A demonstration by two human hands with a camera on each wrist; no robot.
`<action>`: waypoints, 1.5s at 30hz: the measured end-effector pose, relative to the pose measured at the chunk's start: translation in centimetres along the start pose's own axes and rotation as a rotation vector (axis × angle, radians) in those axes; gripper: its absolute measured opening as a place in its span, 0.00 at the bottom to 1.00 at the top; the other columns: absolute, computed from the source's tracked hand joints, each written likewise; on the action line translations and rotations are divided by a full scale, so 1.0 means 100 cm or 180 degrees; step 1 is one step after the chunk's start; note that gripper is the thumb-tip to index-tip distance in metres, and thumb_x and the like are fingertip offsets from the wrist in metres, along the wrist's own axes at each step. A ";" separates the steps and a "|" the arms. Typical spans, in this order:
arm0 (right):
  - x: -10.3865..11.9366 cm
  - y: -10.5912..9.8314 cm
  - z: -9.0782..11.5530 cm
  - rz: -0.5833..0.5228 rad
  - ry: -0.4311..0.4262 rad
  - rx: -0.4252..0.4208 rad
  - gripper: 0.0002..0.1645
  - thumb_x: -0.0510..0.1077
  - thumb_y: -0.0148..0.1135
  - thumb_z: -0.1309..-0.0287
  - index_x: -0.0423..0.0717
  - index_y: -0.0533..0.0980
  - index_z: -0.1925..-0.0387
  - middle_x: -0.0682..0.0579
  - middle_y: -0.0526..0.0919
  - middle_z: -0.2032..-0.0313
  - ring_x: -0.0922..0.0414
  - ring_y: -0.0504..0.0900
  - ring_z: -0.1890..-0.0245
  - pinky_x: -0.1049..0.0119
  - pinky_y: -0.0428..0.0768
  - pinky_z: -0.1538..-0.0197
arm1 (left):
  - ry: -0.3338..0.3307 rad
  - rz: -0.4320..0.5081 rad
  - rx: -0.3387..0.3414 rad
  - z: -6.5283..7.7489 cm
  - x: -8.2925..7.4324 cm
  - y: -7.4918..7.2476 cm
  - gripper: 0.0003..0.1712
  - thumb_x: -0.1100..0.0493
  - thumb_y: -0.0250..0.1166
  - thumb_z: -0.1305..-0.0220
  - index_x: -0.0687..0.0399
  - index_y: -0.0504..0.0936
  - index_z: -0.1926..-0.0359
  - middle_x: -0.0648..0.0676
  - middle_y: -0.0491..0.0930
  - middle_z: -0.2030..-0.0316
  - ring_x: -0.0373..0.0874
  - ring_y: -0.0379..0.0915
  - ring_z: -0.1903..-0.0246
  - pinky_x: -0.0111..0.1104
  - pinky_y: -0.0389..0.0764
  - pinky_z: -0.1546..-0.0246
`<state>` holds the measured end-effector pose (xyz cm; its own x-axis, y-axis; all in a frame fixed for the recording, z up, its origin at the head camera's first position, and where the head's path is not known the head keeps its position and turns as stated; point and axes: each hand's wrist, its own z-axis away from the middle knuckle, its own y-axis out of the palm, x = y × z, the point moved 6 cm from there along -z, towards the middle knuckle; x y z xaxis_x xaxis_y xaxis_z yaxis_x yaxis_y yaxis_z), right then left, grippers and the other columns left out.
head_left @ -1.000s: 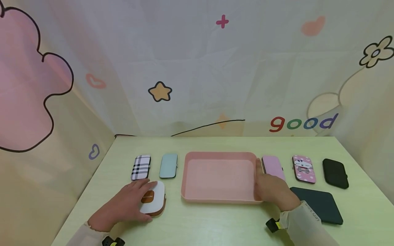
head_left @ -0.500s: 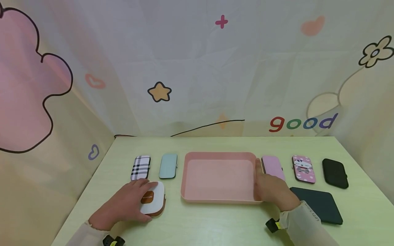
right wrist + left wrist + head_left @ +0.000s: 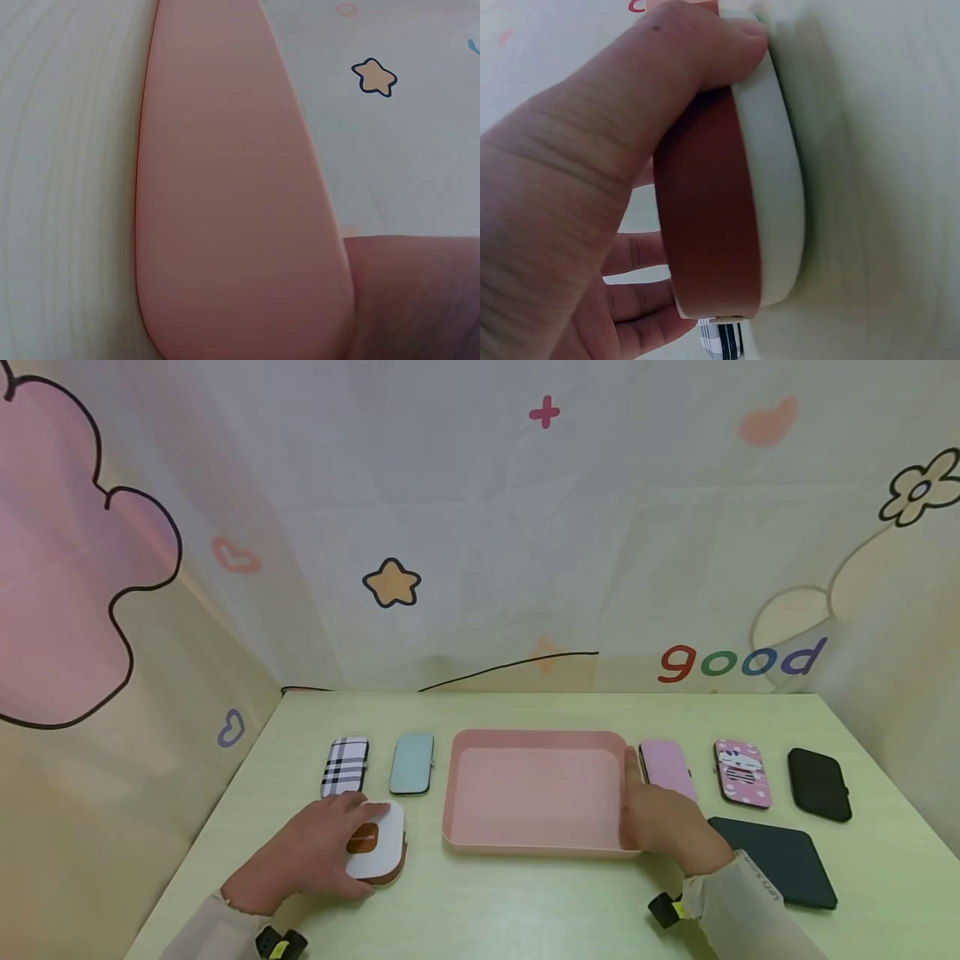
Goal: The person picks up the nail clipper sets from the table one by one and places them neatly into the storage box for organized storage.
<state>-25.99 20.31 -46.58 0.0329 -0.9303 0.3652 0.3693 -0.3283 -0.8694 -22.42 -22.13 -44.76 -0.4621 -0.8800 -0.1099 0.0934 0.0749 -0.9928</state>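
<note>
My left hand (image 3: 318, 852) grips a white-lidded manicure case (image 3: 381, 847) with a brown side and a brown label. The thumb bears on its near side and the fingers spread over its far side. In the left wrist view the case (image 3: 709, 217) sits on edge in the picture, its brown band facing the camera. My right hand (image 3: 663, 822) rests along the right end of a shallow pink tray (image 3: 540, 850), its visible finger straight at the rim. The right wrist view shows the tray's outer wall (image 3: 232, 187) and part of the hand (image 3: 416, 300).
Behind the left hand lie a plaid case (image 3: 346, 764) and a pale blue case (image 3: 412, 764). To the tray's right are a lilac case (image 3: 666, 768), a pink cartoon case (image 3: 742, 774), a black case (image 3: 819, 783) and a large dark flat case (image 3: 780, 862). A printed curtain (image 3: 480, 527) backs the table.
Both hands keep their places on the manicure case and the tray. The whole head view shifts by only a few pixels.
</note>
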 end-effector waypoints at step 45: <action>0.002 -0.002 0.000 0.0121 -0.0117 -0.0087 0.55 0.41 0.50 0.35 0.35 0.25 0.24 0.54 0.68 0.86 0.58 0.60 0.87 0.65 0.57 0.80 | 0.0493 -0.0125 -0.0402 -0.049 -0.037 -0.057 0.53 0.31 0.76 0.63 0.42 0.74 0.34 0.54 0.75 0.41 0.49 0.73 0.47 0.42 0.79 0.52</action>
<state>-26.05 20.23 -46.35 0.0806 -0.9358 0.3432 0.3416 -0.2976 -0.8915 -25.60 -17.00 -38.94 -0.5941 -0.8015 -0.0674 -0.0341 0.1088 -0.9935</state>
